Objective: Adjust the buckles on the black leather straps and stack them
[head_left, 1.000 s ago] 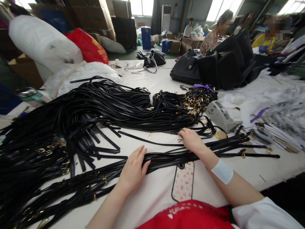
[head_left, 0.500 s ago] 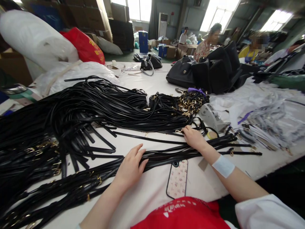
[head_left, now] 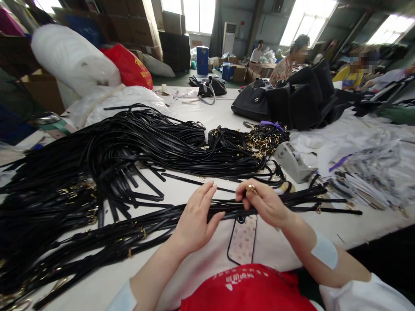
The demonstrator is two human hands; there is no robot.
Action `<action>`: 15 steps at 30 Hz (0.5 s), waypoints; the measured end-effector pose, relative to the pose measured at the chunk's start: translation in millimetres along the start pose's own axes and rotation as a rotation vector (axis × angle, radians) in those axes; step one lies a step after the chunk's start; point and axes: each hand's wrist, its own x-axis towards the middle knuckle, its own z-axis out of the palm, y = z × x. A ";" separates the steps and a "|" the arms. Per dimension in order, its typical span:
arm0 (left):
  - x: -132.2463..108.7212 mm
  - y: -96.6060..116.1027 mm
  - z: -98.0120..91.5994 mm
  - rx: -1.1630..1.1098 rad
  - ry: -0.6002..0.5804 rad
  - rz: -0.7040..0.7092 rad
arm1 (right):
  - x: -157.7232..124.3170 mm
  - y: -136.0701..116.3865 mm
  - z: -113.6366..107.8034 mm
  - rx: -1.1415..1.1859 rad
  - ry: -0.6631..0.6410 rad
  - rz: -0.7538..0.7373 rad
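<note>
Your right hand [head_left: 264, 203] is curled in, gripping a gold clasp [head_left: 251, 188] — just above black straps [head_left: 304, 198] running along the worktop's [head_left: 272, 252] near edge. Your left hand [head_left: 196, 218] spreads loosely over them — contact unclear. Black bags [head_left: 301, 103] stand toward the far edge; cardboard boxes [head_left: 239, 72] fill the room beyond.

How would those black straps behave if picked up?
The black straps would probably droop, since they bend in loose curves over the table. They may also snag, as many overlap and gold fittings lie among them.

Patterned phone [head_left: 242, 242] up close — red sack [head_left: 129, 65] beside white roll [head_left: 73, 58].
</note>
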 end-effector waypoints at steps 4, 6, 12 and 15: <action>9.0 31.3 -13.6 -0.519 -0.304 0.126 | -13.2 -45.6 16.9 0.448 -0.359 -0.066; 10.3 33.1 -24.5 -0.691 -0.488 0.071 | -19.1 -49.7 7.4 0.498 -0.229 -0.035; 7.4 2.9 -99.2 -0.206 -0.186 -0.177 | -30.4 -5.2 -69.6 0.369 0.627 0.128; -5.9 -18.3 -154.4 -0.040 -0.038 -0.269 | -43.0 32.5 -115.9 0.256 0.830 0.296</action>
